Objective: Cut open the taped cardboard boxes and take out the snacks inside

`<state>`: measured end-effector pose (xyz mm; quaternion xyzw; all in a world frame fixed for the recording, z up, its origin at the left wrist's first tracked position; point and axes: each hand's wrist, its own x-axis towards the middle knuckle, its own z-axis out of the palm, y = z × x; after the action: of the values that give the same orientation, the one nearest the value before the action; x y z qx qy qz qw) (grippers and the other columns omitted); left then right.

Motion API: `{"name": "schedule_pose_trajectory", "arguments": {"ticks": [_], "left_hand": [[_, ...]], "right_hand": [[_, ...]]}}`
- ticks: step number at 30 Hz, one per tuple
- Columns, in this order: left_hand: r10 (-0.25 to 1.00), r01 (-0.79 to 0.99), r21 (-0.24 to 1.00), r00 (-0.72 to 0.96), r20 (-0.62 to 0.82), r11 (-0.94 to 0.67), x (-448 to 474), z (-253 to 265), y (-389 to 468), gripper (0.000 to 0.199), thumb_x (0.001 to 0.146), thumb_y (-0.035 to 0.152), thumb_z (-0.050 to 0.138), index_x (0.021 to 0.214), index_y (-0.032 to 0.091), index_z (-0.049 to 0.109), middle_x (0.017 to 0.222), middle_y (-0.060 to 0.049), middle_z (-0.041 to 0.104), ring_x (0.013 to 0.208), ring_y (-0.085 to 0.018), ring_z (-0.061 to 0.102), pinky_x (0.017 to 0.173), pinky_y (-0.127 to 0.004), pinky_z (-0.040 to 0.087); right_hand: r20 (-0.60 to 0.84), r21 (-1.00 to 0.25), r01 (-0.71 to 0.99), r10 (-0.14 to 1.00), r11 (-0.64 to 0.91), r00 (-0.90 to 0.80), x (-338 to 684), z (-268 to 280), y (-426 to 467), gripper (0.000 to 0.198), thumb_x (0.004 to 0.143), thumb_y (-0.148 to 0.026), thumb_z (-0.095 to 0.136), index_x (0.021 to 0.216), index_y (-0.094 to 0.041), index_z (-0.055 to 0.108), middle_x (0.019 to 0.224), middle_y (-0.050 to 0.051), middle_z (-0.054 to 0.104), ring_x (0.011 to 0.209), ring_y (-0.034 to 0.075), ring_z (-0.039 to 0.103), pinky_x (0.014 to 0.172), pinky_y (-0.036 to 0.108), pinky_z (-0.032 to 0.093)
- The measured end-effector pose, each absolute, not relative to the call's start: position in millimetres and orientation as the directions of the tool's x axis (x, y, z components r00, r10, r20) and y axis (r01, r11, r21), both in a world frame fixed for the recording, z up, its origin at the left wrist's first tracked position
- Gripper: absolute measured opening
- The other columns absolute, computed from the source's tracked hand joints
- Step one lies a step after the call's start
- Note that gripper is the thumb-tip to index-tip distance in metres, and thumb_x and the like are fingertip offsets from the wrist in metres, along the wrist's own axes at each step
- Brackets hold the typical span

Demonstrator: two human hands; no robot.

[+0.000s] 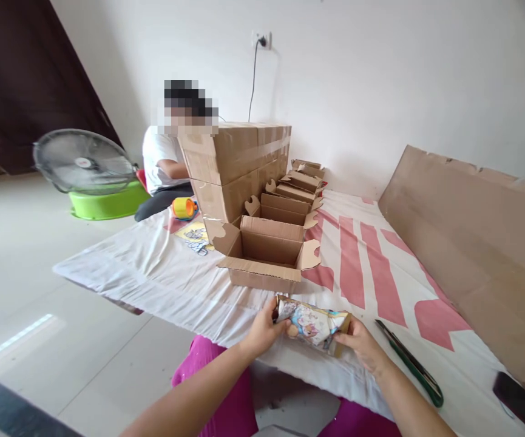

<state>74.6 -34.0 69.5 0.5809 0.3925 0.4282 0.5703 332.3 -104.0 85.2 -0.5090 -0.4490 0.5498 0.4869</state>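
Observation:
A small printed package (310, 323) with colourful cartoon figures and gold-coloured ends is held level above the table's near edge. My left hand (266, 328) grips its left end, thumb on the printed face. Its right end is pinched by my right hand (362, 345). Just beyond the package stands an open cardboard box (266, 258) with its flaps spread; the part of its inside that shows holds nothing visible. To the right of my right hand lies a green box cutter (410, 361) on the cloth.
More open boxes (284, 209) stand in a row behind the nearest one. Taped cartons (237, 158) are stacked to their left, with a person (164, 158) seated behind. A yellow tape roll (184, 208), a cardboard sheet (467, 255), a dark object (524, 403) and a fan (82, 161) are around.

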Motion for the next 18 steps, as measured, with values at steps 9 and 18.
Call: {"name": "schedule_pose_trajectory", "arguments": {"ticks": [9, 18], "left_hand": [[0.986, -0.053, 0.985, -0.051, 0.159, -0.162, 1.3, 72.4, -0.4, 0.030, 0.059, 0.024, 0.072, 0.085, 0.021, 0.059, 0.080, 0.000, 0.063, 0.076, -0.019, 0.059, 0.073, -0.030, 0.048], [0.951, -0.074, 0.981, -0.270, 0.152, -0.178, -37.1, 56.4, 34.2, 0.040, 0.048, 0.025, 0.085, 0.081, 0.020, 0.063, 0.137, -0.007, 0.046, 0.130, -0.030, 0.042, 0.106, -0.036, 0.038]], "right_hand": [[0.111, -0.978, 0.171, 0.991, 0.122, -0.073, 244.0, 74.6, -52.7, 0.029, 0.076, -0.033, 0.069, 0.101, -0.022, 0.064, 0.096, 0.005, 0.071, 0.089, 0.023, 0.065, 0.085, 0.039, 0.052], [0.233, -0.938, 0.275, 0.971, 0.209, 0.059, 223.9, 36.9, -48.4, 0.057, 0.078, -0.025, 0.061, 0.133, -0.022, 0.045, 0.129, 0.013, 0.058, 0.100, 0.023, 0.062, 0.080, 0.039, 0.056]]}}
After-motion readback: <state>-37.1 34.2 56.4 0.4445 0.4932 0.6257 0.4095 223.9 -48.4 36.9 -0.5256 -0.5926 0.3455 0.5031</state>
